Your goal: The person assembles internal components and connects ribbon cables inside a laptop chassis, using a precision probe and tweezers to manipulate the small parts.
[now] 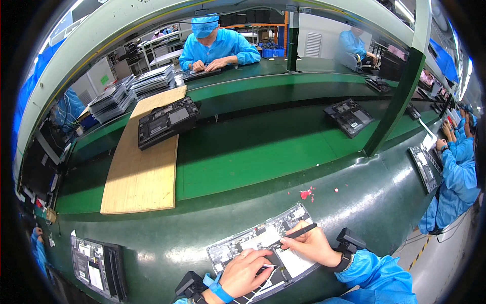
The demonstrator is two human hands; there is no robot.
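An opened laptop base [266,235] lies tilted on the green bench in front of me, its boards and pale panels exposed. My right hand [311,248] is over its right part, closed around a slim black pen-shaped tool [302,230]. The tool's lower end points down and left toward the middle of the base. My left hand [244,273] rests over the near left part of the base, fingers curled together. White strips [267,285] show beside and under these fingers. Whatever the left fingertips pinch is too small to make out.
More opened laptops stand stacked at the left [96,268], and others sit on the wooden board [139,190] and the green conveyor [243,172]. Red scraps [306,194] lie beyond my laptop. A green post [390,111] rises at right. Co-workers in blue work opposite and at right.
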